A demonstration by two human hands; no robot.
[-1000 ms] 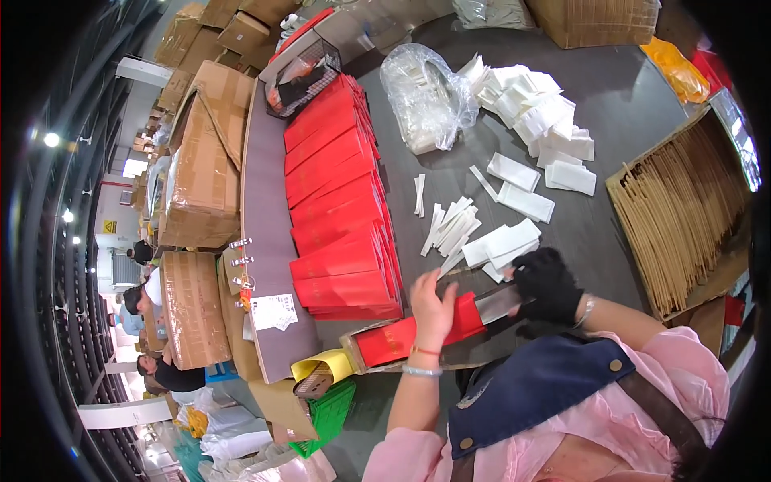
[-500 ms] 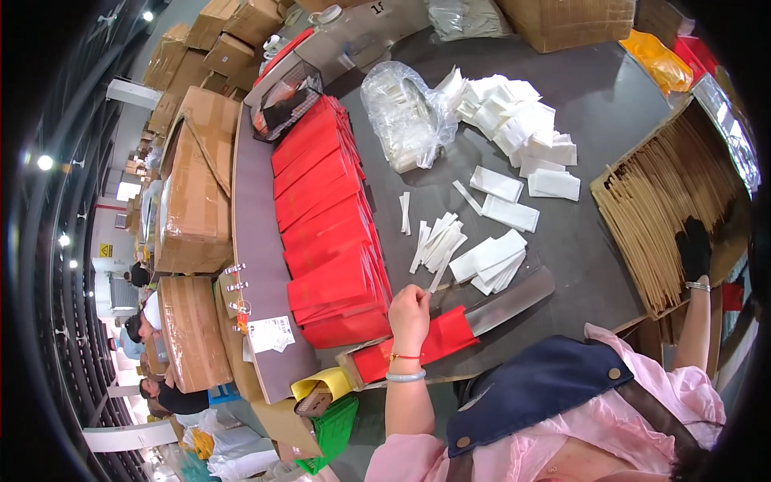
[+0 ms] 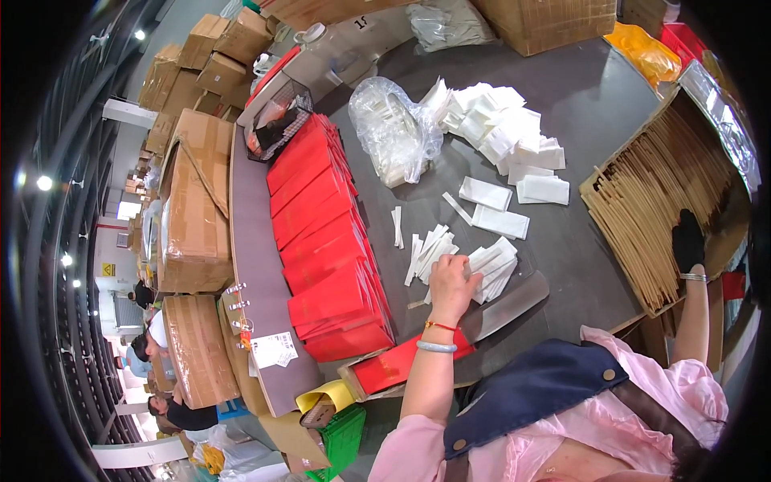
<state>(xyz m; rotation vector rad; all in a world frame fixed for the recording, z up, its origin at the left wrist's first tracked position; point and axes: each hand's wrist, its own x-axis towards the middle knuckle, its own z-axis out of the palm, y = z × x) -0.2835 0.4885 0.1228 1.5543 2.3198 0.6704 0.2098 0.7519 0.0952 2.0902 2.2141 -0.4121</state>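
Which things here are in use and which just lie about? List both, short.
In use:
left hand on the white strips
gloved right hand on the flat brown sheets
open red box

Lying about:
red box stack
plastic bag
white packet heap
cartons

Red flat boxes (image 3: pixel 325 241) in row mid-table; brown cartons (image 3: pixel 193 201) left.

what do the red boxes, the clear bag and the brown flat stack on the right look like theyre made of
Red boxes: likely coated card, smooth with a slight sheen and crisp folded edges. Clear bag: thin plastic film, see-through, crinkled, with bright glints. Brown flat stack: probably matt kraft cardboard, its many thin edges showing side by side.
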